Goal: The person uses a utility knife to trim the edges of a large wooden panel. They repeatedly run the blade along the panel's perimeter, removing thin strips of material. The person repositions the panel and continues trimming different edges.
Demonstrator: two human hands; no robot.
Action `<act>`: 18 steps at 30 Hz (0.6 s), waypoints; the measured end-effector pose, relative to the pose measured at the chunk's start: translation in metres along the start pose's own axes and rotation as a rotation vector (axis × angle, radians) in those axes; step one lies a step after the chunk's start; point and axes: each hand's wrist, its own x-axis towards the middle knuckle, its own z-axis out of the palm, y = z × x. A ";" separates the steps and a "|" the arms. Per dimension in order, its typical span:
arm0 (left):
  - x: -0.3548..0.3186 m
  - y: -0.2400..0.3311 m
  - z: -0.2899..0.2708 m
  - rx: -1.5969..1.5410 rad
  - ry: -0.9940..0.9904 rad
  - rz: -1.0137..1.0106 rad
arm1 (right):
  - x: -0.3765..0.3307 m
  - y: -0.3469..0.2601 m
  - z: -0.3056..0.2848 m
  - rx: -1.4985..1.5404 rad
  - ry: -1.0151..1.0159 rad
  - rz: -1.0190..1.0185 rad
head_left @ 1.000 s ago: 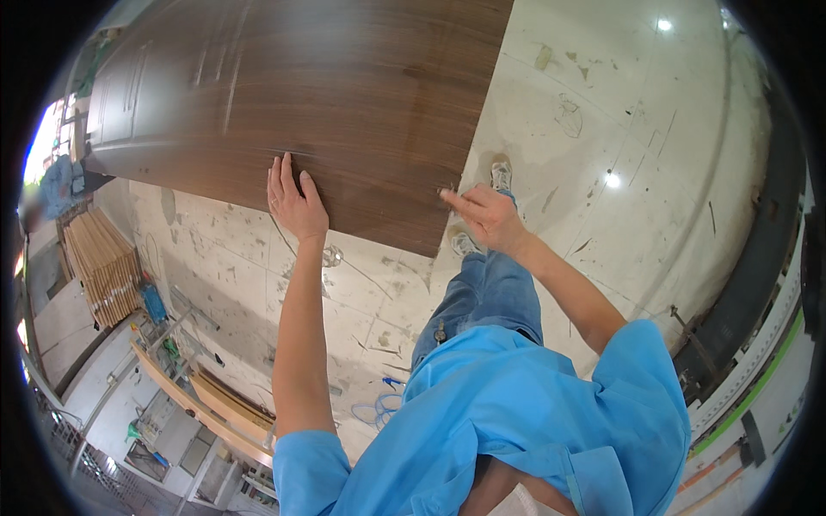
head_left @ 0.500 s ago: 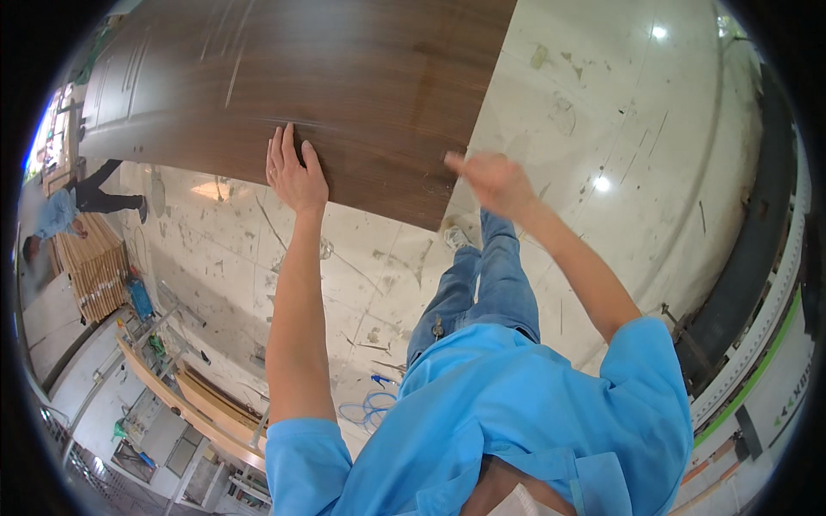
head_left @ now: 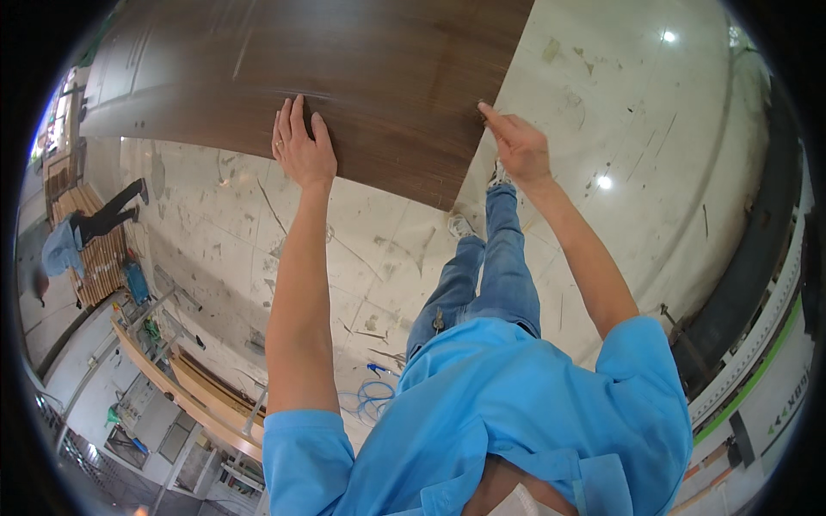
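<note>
A large dark brown wood-grain panel [head_left: 396, 112], door-like with long straight grooves at its far left, spans the upper part of the view. My left hand [head_left: 304, 148] lies flat on its near edge, fingers stretched forward and thumb apart. At the panel's right edge is my right hand [head_left: 521, 148], its fingers closed in a pinch. Something small and dark shows at those fingertips, too small to name. Whether the fingertips touch the panel's edge I cannot tell.
The pale tiled floor [head_left: 602, 224] is scuffed and marked. A coiled blue hose [head_left: 370, 397] lies left of my legs. Stacked boards [head_left: 99, 258] and a walking person [head_left: 82, 232] are at the far left. A long black machine part [head_left: 736, 275] runs along the right.
My right hand has moved slightly right and up along the panel's edge. My left hand has shifted a little up and right. The person at the left has moved.
</note>
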 end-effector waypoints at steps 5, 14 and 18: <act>0.000 0.001 0.000 -0.005 0.004 0.002 | -0.081 -0.059 0.012 0.030 -0.123 -0.097; 0.001 0.002 -0.001 -0.008 -0.010 0.007 | -0.045 -0.034 0.016 0.072 0.013 -0.021; 0.002 0.002 -0.001 -0.013 -0.002 0.020 | -0.083 -0.074 0.005 0.084 -0.262 -0.139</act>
